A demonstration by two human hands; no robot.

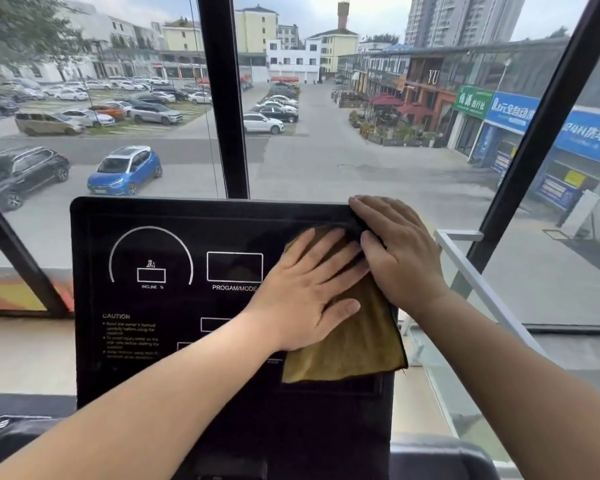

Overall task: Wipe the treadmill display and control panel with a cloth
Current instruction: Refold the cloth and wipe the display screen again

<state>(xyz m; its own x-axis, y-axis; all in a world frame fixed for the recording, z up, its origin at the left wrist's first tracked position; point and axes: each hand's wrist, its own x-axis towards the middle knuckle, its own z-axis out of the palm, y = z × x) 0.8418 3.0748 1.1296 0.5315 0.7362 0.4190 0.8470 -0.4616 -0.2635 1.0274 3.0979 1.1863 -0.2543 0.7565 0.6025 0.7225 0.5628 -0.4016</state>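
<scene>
Head view looks down on a black treadmill console [160, 244] standing before a large window [361, 140], with both bare arms reaching in. A mustard-brown cloth [354, 344] lies flat against the right part of the panel, its lower edge hanging near the console's right side. Most of the cloth sits under and below the left hand [305, 296], which lies flat on it with fingers [329, 251] spread and pointing up and to the right. The right hand [395, 251] curls over the console's upper right corner, fingers close together, its thumb side touching the left hand's fingertips over the cloth's top edge. White markings on the uncovered left part read "INCLINE %" and "PROGAM/MODE", with a "CAUTION" block below.
</scene>
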